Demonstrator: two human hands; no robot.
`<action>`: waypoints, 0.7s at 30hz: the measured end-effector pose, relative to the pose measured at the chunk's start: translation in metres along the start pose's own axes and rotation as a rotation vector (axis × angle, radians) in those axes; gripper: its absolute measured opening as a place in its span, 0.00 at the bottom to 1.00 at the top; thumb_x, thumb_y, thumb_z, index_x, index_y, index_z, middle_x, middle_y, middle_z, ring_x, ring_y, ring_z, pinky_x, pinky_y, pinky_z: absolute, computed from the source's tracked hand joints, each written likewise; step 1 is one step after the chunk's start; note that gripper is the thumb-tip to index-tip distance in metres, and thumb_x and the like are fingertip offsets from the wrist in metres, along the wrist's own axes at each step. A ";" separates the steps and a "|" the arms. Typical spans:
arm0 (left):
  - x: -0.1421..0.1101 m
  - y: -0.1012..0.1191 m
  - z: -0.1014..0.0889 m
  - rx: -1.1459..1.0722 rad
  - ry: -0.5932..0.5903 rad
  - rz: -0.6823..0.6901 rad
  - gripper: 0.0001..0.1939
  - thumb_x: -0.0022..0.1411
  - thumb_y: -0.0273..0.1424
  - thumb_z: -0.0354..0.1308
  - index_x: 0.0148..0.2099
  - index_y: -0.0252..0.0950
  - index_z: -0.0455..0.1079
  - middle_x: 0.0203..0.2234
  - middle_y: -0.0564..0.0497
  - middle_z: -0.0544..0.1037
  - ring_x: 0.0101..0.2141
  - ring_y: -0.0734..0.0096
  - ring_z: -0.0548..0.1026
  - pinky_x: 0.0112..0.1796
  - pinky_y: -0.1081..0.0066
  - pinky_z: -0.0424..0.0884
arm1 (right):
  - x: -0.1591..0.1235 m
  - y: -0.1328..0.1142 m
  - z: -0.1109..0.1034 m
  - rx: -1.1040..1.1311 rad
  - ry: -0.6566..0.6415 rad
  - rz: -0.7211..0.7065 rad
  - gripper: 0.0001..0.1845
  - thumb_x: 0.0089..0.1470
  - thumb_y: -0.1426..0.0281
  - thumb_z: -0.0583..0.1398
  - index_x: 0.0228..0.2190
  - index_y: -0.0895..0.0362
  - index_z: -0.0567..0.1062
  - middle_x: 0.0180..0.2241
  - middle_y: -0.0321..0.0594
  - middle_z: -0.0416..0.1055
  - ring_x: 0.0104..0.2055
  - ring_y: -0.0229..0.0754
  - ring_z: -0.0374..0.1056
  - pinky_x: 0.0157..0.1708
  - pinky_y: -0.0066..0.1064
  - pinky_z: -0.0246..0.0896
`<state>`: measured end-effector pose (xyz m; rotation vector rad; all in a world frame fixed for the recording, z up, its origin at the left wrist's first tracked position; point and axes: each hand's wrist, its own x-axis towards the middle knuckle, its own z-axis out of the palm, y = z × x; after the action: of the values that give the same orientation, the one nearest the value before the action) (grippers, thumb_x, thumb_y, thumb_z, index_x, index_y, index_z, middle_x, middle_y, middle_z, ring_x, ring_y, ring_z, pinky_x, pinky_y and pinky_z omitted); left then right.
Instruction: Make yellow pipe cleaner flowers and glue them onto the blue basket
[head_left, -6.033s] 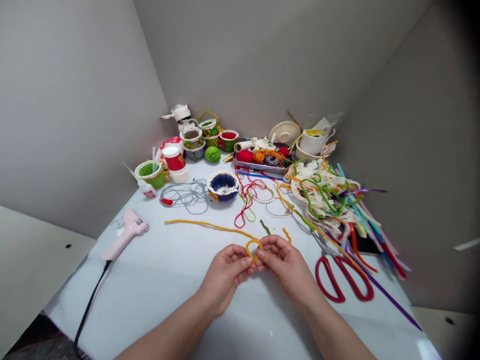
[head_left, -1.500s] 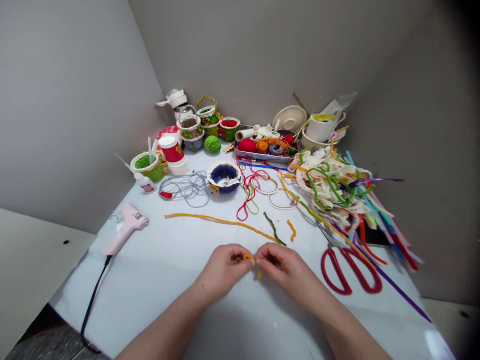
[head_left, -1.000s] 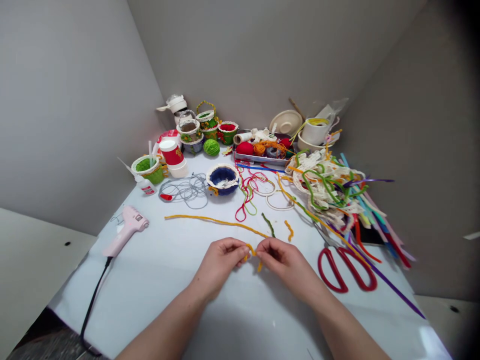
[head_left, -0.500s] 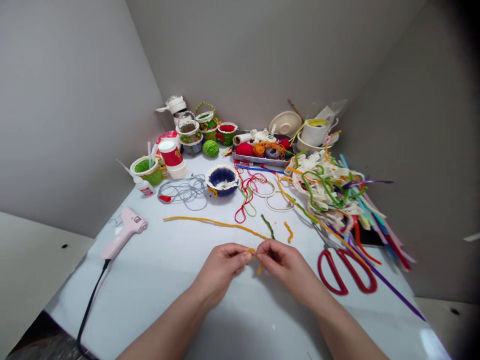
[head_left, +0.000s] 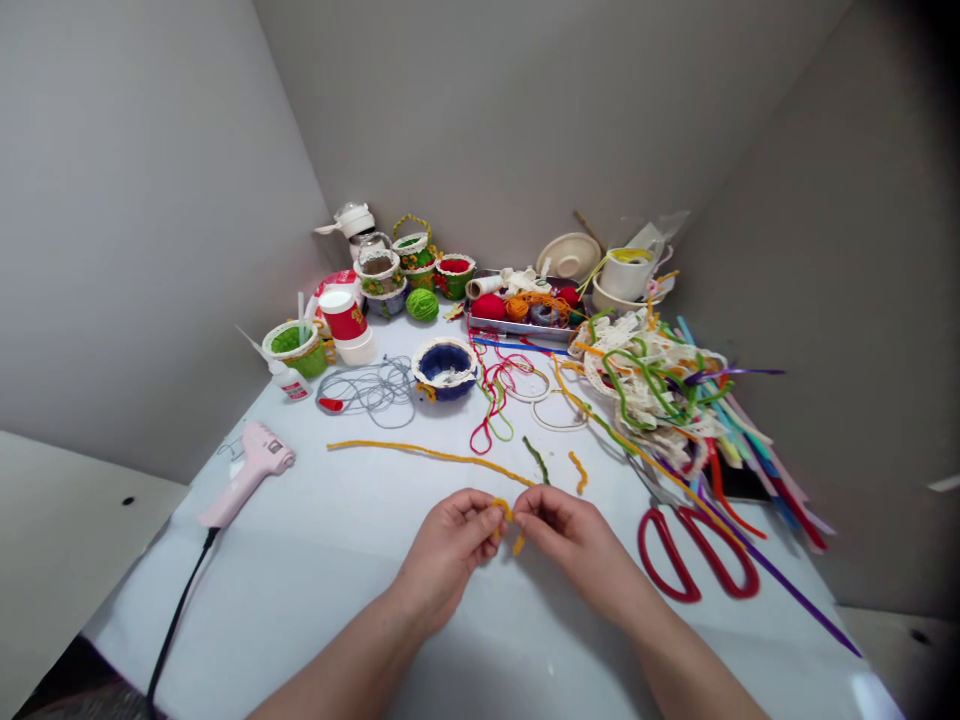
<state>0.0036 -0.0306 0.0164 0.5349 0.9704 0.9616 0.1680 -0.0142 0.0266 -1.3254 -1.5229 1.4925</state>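
Observation:
Above the near middle of the table, my left hand (head_left: 455, 548) is closed in a pinch on a short piece of orange-yellow yarn (head_left: 503, 508), which bends in a small curve at the fingertips. My right hand (head_left: 564, 532) is closed on the same piece from the other side, and a short tail hangs below its fingertips. A long strand of the same yarn (head_left: 427, 453) lies just beyond both hands, its right end close to the right fingers. Farther right lie a dark green scrap (head_left: 537, 461) and a small yellow scrap (head_left: 577, 472).
Red-handled scissors (head_left: 697, 550) lie right of my right hand, beside heaped lace and cords (head_left: 645, 375). A pink glue gun (head_left: 247, 475) lies at left. Behind stand a blue lace-rimmed basket (head_left: 445, 370), grey cord (head_left: 367, 390), a yarn tray (head_left: 525, 325) and a glue bottle (head_left: 289, 380).
The yarn piece now shows a more open curve between the fingertips, and my left fingers have rolled slightly. The whole view has shifted a little; both hands stay in nearly the same place.

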 end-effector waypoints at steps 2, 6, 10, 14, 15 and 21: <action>0.000 0.001 0.001 0.115 0.046 0.046 0.10 0.53 0.35 0.65 0.31 0.32 0.72 0.24 0.52 0.73 0.23 0.78 0.65 0.28 0.75 0.60 | 0.000 0.000 0.000 -0.007 0.011 -0.004 0.09 0.53 0.64 0.58 0.28 0.58 0.71 0.24 0.33 0.65 0.27 0.36 0.60 0.29 0.27 0.56; 0.001 0.003 0.002 0.296 0.124 0.124 0.09 0.52 0.35 0.64 0.31 0.32 0.75 0.22 0.52 0.73 0.23 0.76 0.65 0.28 0.74 0.60 | -0.001 -0.001 0.001 -0.035 0.032 -0.013 0.09 0.53 0.64 0.59 0.28 0.58 0.72 0.24 0.33 0.65 0.27 0.36 0.60 0.28 0.27 0.56; 0.001 0.002 0.002 0.347 0.104 0.088 0.10 0.51 0.35 0.65 0.27 0.32 0.74 0.18 0.53 0.70 0.23 0.76 0.64 0.27 0.73 0.58 | -0.002 -0.003 0.003 -0.051 0.042 -0.005 0.10 0.53 0.63 0.59 0.28 0.58 0.73 0.24 0.34 0.67 0.27 0.37 0.61 0.29 0.28 0.58; 0.002 0.000 0.002 0.303 0.132 0.087 0.10 0.51 0.35 0.64 0.28 0.32 0.73 0.19 0.54 0.69 0.22 0.77 0.61 0.26 0.74 0.56 | 0.000 -0.003 -0.001 0.013 0.039 0.005 0.12 0.53 0.62 0.59 0.31 0.58 0.75 0.26 0.36 0.70 0.29 0.38 0.64 0.30 0.28 0.59; 0.003 0.000 0.002 0.282 0.148 0.093 0.10 0.51 0.35 0.64 0.27 0.32 0.73 0.19 0.54 0.69 0.22 0.78 0.61 0.26 0.74 0.56 | 0.001 -0.003 -0.002 0.029 0.056 0.011 0.13 0.53 0.61 0.59 0.32 0.58 0.75 0.26 0.36 0.71 0.29 0.38 0.64 0.30 0.28 0.59; 0.003 0.001 0.003 0.239 0.215 0.135 0.10 0.51 0.34 0.65 0.25 0.32 0.71 0.17 0.56 0.66 0.22 0.78 0.59 0.26 0.74 0.55 | 0.002 -0.001 -0.001 0.143 0.046 0.094 0.15 0.44 0.61 0.65 0.31 0.59 0.76 0.27 0.38 0.73 0.29 0.38 0.65 0.30 0.29 0.59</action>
<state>0.0062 -0.0270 0.0173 0.7153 1.2649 1.0452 0.1683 -0.0112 0.0277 -1.3536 -1.3158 1.5865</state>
